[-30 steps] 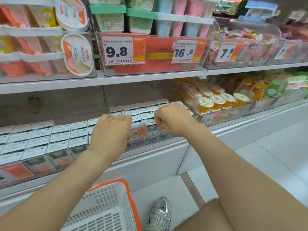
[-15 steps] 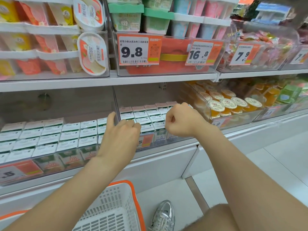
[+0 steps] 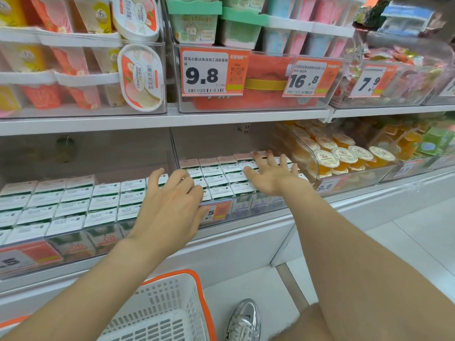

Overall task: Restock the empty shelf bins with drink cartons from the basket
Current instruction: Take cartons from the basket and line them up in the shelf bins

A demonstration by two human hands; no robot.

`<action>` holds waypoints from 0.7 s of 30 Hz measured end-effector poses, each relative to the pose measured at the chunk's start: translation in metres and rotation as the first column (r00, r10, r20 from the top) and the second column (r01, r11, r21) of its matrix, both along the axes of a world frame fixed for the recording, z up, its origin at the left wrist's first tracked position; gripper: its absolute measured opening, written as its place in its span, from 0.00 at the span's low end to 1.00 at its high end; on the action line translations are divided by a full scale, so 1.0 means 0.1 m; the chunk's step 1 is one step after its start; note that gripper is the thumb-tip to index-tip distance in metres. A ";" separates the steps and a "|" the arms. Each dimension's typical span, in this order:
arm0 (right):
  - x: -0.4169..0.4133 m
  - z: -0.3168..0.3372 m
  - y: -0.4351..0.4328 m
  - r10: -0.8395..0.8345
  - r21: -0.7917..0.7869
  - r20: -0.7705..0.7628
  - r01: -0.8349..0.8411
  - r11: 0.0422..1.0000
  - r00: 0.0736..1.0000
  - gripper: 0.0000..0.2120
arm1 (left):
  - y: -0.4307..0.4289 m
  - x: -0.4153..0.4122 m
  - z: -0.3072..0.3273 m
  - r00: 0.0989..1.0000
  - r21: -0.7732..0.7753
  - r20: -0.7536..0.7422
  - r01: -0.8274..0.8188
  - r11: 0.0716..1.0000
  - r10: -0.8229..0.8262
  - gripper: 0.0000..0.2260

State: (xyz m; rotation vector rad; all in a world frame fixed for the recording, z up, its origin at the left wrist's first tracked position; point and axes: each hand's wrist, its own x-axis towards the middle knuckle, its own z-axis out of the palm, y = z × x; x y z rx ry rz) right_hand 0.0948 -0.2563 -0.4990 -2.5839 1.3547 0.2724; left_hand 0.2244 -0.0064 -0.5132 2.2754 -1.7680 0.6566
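Fingers point(image 3: 270, 157): extended on both hands, holding nothing.
Left hand point(image 3: 172, 210): over small white-topped drink cartons point(image 3: 103, 200).
Right hand point(image 3: 273, 177): flat on them.

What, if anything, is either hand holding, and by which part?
Nothing is held. The left hand and right hand spread open over the drink cartons; no grip.

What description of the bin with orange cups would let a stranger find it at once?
Look at the lower shelf, where white-topped drink cartons fill two clear bins. The bin just right of them is the one. Only it holds orange cups with round cream lids, and its tag reads 9.9.
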 end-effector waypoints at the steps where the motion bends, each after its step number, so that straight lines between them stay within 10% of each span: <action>1: 0.01 0.01 0.02 -0.006 -0.003 -0.012 0.006 1.000 1.000 0.34 | -0.01 0.00 0.00 1.000 -0.008 -0.008 0.002 1.000 -0.002 0.14; 9: -0.02 -0.02 0.08 -0.010 -0.005 -0.001 0.010 1.000 1.000 0.36 | -0.02 0.02 -0.06 0.977 -0.100 -0.212 -0.009 0.995 -0.013 0.12; 16: 0.27 0.09 0.24 0.176 -0.330 0.300 -0.071 0.941 0.938 0.22 | 0.00 0.01 -0.10 0.956 -0.101 -0.294 -0.020 0.995 -0.011 0.15; 21: 0.58 0.06 0.48 0.330 -0.195 0.178 -0.295 0.935 0.927 0.24 | 0.21 0.07 -0.16 0.962 -0.107 -0.268 0.017 0.994 -0.046 0.19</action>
